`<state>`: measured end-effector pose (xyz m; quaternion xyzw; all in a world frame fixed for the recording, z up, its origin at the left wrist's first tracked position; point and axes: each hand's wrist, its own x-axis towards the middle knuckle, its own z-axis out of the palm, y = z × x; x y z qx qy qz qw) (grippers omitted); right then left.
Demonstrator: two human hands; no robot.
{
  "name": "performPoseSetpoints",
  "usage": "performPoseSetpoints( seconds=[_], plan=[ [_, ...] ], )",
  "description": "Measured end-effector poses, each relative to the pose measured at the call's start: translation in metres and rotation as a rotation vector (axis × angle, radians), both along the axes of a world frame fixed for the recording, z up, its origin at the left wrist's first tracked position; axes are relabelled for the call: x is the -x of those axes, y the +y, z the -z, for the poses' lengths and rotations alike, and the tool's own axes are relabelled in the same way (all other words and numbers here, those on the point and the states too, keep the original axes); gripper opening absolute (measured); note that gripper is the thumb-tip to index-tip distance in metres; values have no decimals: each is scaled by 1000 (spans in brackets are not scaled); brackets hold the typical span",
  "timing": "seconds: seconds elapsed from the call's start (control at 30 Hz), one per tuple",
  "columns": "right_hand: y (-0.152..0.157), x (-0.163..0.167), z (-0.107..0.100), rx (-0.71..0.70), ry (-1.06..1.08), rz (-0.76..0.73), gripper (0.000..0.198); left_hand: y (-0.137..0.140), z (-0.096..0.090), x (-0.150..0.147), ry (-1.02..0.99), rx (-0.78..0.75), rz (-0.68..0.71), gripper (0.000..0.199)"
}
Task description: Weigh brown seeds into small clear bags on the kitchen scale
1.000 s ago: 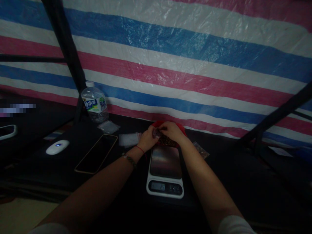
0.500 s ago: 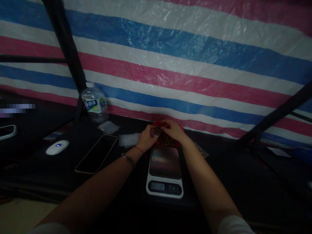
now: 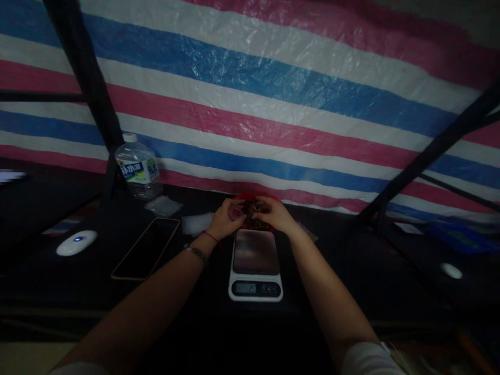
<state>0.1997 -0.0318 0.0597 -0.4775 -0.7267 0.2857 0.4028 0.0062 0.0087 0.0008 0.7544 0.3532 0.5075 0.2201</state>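
Note:
My left hand (image 3: 225,220) is closed around a small clear plastic bag (image 3: 235,212), held over the left side of a red bowl (image 3: 242,197). Small dark brown pieces (image 3: 257,224) fill the bowl; their exact kind is too dim to make out. My right hand (image 3: 276,214) reaches in from the right, its fingers curled on some of these pieces beside the bag. Just in front of the bowl stands a white kitchen scale (image 3: 255,297) with a bare metal plate and a lit display.
Left of my arms lie a phone (image 3: 146,249), a white oval device (image 3: 77,243) and clear plastic bags (image 3: 196,224). A large clear bottle (image 3: 138,169) stands behind them. Another small bag (image 3: 308,232) lies right of my wrist. Farther right are a blue tray (image 3: 463,238) and a white object (image 3: 451,270).
The view has shifted to the right, so things sit farther left. My right fingers have drawn a little away from the bag and now curl over brown pieces. The left hand still holds the bag.

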Motion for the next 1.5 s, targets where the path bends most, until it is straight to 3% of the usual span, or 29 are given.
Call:
performPoseSetpoints(
  seconds=[0.17, 0.33, 0.43, 0.53, 0.63, 0.7, 0.9, 1.0, 1.03, 1.17, 1.23, 1.37, 1.5],
  plan=[
    [-49, -7, 3, 30, -111, 58, 59, 6, 1, 6, -11, -20, -110, 37],
    [-86, 1, 12, 0, -349, 18, 46, -2, -1, 3, 60, -2, -56, 47],
    [-93, 1, 15, -26, -357, 2, 48, -4, -2, 2, 92, -25, -12, 50],
    [-87, -4, 11, -114, -231, 52, 51, -2, -1, 2, 125, -59, -33, 53],
    [-66, -4, 2, -237, -196, 85, 32, 0, -1, 1, 183, -110, -77, 54],
    [-46, 3, -2, -267, -241, 32, 23, -1, -3, 0, 235, -149, -90, 54],
    [1, 33, 5, -160, -372, -131, 19, -10, -12, -4, 395, -215, -43, 50],
    [7, 32, 11, -109, -290, -114, 12, -11, -14, -5, 413, -260, -12, 57],
    [7, 29, 12, -112, -240, -90, 12, -10, -14, -5, 405, -276, -14, 61],
    [5, 7, 16, -166, -111, 36, 42, -3, -10, -2, 312, -296, -73, 77],
    [2, -4, 21, -165, -39, 82, 45, 0, -7, 1, 232, -248, -46, 77],
    [-6, -15, 36, -61, 153, 95, 40, 5, 3, 4, 49, 12, 133, 57],
    [-10, -14, 49, 13, 206, 152, 37, 8, 9, 2, -28, 131, 138, 53]
  ],
)
